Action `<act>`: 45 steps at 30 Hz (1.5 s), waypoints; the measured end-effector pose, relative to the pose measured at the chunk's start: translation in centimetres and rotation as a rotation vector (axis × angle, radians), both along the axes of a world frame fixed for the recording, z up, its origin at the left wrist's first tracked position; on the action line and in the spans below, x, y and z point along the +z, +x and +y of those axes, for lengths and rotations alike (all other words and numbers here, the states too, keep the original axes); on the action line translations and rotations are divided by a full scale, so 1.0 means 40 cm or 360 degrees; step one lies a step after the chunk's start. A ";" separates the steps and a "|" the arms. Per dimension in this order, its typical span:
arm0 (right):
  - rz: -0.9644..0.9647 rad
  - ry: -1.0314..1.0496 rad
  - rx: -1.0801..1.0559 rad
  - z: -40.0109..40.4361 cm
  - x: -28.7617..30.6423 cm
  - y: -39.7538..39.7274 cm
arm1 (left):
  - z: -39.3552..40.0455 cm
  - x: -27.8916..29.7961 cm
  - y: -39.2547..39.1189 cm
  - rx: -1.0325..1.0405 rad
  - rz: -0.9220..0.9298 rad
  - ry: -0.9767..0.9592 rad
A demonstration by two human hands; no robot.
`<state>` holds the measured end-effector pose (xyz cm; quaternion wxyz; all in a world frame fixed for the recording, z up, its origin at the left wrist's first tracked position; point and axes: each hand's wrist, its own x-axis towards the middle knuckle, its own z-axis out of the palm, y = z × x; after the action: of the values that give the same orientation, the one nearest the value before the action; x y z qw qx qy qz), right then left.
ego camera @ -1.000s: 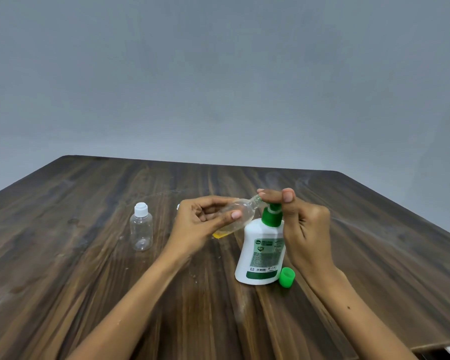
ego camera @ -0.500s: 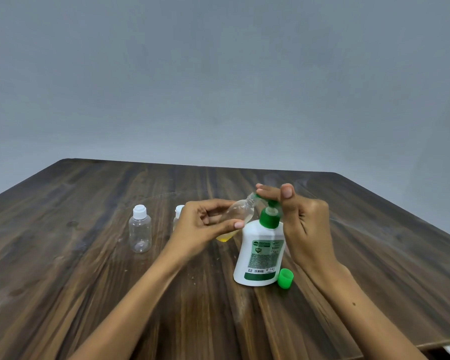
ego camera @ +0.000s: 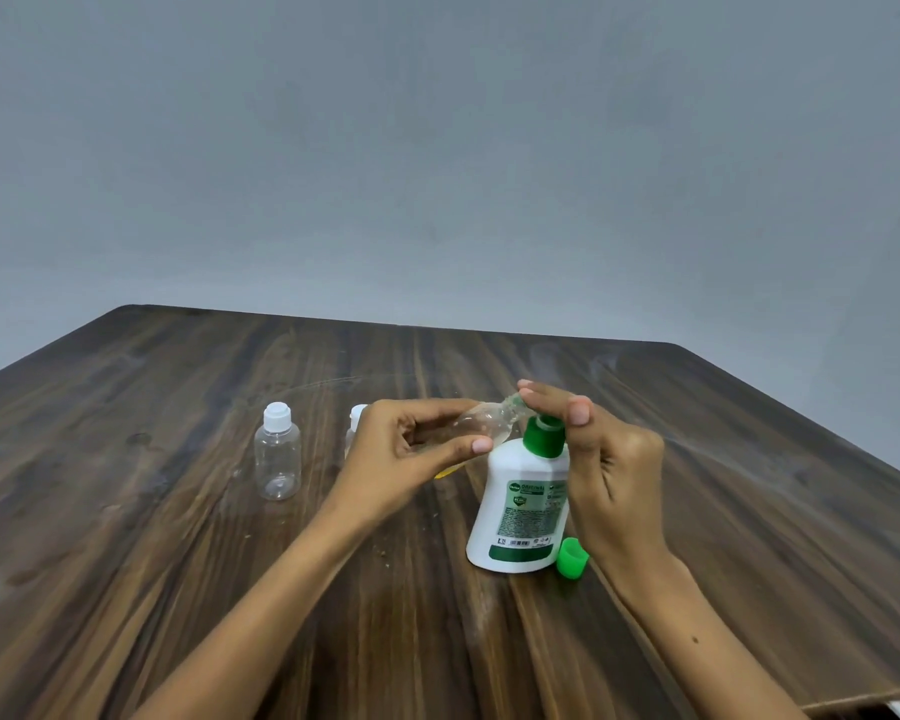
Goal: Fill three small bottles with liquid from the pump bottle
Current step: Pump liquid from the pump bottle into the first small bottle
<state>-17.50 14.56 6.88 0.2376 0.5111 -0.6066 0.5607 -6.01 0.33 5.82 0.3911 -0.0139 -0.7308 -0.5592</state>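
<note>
Mid-fill: left hand [ego camera: 411, 449] grips tilted small bottle [ego camera: 481, 424] at spout, right hand [ego camera: 601, 459] fingers flat on pump bottle [ego camera: 523, 504] head; next, likely another press.

White pump bottle [ego camera: 520, 504] with green pump head [ego camera: 543, 436] and green-banded label, upright on the wooden table, near the right of centre. Clear small bottle [ego camera: 481, 423] tilted almost flat, uncapped neck meeting the pump's nozzle, a little yellow liquid [ego camera: 445, 472] pooled at its low end. Two more small bottles upright to the left, well apart from the pump bottle: a clear empty one with white cap [ego camera: 277, 454], and a second white-capped one [ego camera: 355, 426] mostly hidden.
</note>
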 end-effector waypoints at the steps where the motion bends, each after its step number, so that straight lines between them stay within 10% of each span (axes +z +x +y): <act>1: 0.0001 0.0014 -0.0005 -0.001 0.006 -0.001 | 0.000 0.000 0.001 0.0013 0.0004 -0.0013; 45: -0.0004 -0.0013 0.0038 -0.004 0.014 -0.005 | 0.006 -0.005 -0.004 0.0088 0.0035 -0.0054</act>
<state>-17.71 14.42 7.46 0.2322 0.5165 -0.5984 0.5668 -6.18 0.58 5.64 0.4143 -0.0065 -0.7360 -0.5354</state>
